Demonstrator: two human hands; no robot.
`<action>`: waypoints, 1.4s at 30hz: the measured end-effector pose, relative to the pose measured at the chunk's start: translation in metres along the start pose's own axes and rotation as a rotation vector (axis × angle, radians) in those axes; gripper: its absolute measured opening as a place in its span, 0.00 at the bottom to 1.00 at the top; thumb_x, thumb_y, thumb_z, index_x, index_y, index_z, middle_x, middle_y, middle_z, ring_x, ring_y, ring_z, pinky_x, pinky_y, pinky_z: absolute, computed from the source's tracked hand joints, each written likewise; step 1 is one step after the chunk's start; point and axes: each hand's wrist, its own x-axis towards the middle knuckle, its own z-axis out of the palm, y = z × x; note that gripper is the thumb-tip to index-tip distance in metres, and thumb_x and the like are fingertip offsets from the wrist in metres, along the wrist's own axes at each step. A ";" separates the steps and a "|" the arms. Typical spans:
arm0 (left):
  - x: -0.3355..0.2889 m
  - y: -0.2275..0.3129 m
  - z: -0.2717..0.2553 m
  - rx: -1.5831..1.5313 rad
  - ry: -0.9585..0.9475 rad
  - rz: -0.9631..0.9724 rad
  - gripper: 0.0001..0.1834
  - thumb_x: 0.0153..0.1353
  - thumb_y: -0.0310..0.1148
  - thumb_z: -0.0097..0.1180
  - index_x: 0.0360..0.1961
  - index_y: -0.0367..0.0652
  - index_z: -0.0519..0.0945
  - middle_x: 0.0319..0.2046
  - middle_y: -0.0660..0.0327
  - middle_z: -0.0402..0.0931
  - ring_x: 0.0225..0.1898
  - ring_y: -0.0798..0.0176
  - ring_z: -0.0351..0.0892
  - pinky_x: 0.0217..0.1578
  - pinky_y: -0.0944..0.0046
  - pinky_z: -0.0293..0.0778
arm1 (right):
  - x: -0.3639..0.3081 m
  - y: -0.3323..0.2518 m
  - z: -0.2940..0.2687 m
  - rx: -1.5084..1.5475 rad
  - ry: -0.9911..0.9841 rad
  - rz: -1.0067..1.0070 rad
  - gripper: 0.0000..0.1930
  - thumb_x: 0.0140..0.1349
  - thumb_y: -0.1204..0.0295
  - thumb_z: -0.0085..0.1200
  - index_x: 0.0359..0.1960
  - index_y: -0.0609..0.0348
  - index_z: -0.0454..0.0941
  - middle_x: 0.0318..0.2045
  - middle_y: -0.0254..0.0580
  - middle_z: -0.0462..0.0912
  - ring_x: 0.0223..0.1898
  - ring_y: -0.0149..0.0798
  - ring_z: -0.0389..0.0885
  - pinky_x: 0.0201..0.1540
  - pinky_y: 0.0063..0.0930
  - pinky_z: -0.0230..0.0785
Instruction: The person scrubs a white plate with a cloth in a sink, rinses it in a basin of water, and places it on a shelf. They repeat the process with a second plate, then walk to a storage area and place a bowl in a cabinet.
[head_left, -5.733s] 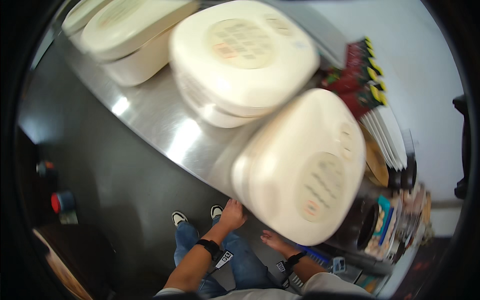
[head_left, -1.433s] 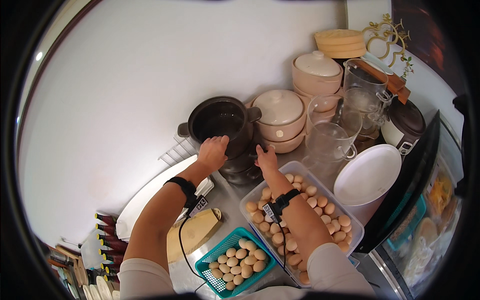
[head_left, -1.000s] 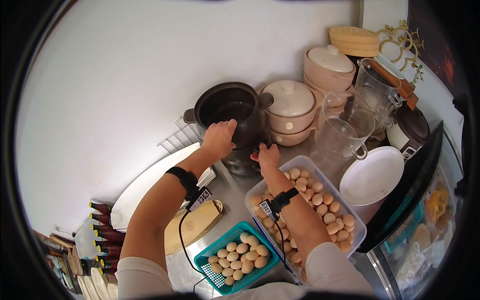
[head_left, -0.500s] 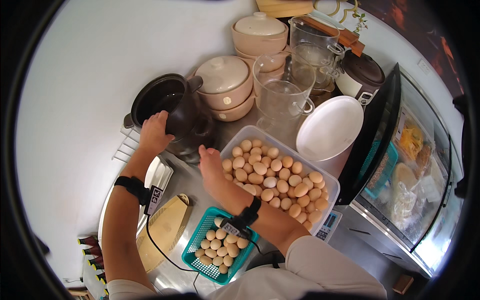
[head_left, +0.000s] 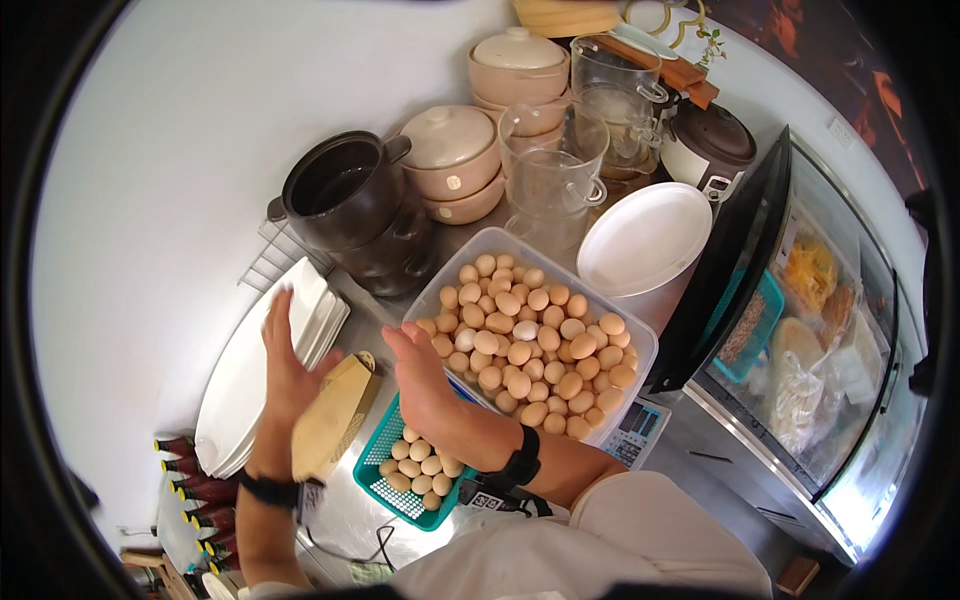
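My left hand (head_left: 287,368) is raised over the stack of white plates (head_left: 245,370), its fingers stretched apart and empty. My right hand (head_left: 422,385) is held up between the teal basket (head_left: 400,506) and a clear plastic box (head_left: 648,352), fingers extended, holding nothing. Brown eggs (head_left: 535,335) fill the box, with a few paler ones among them. Several smaller, paler eggs (head_left: 420,466) lie in the basket, partly hidden by my right forearm. Two dark brown pots (head_left: 350,215) stand stacked beyond my hands; the upper one has no lid.
Beige lidded pots (head_left: 450,155), clear glass pots (head_left: 552,165) and a rice cooker (head_left: 708,145) line the back. A white oval dish (head_left: 645,240) leans beside the egg box. A glass display case (head_left: 830,330) bounds the right. Dark bottles (head_left: 210,490) stand lower left.
My left hand has come off the dark pot and moved down toward me. My right hand has drawn back slightly. The view has shifted a little.
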 end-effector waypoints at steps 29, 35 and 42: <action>-0.462 0.110 0.061 -0.657 -0.432 -0.641 0.22 0.52 0.24 0.63 0.50 0.33 0.74 0.36 0.54 0.81 0.38 0.64 0.82 0.39 0.66 0.77 | -0.150 0.064 -0.158 -0.147 0.078 -0.041 0.15 0.60 0.60 0.51 0.42 0.56 0.73 0.42 0.34 0.73 0.45 0.32 0.67 0.49 0.26 0.59; -0.512 0.119 0.097 -0.717 -0.644 -0.505 0.16 0.53 0.21 0.62 0.44 0.33 0.76 0.32 0.59 0.81 0.32 0.69 0.80 0.36 0.70 0.75 | -0.275 0.023 -0.313 -0.149 0.532 -0.262 0.14 0.61 0.61 0.51 0.42 0.56 0.75 0.40 0.35 0.76 0.42 0.36 0.70 0.47 0.35 0.62; -0.512 0.171 0.125 -0.642 -0.886 -0.128 0.16 0.52 0.23 0.62 0.44 0.35 0.77 0.28 0.60 0.81 0.30 0.71 0.80 0.34 0.70 0.77 | -0.491 0.010 -0.508 0.354 1.081 -0.542 0.17 0.61 0.61 0.52 0.50 0.52 0.73 0.44 0.40 0.76 0.47 0.37 0.69 0.50 0.35 0.59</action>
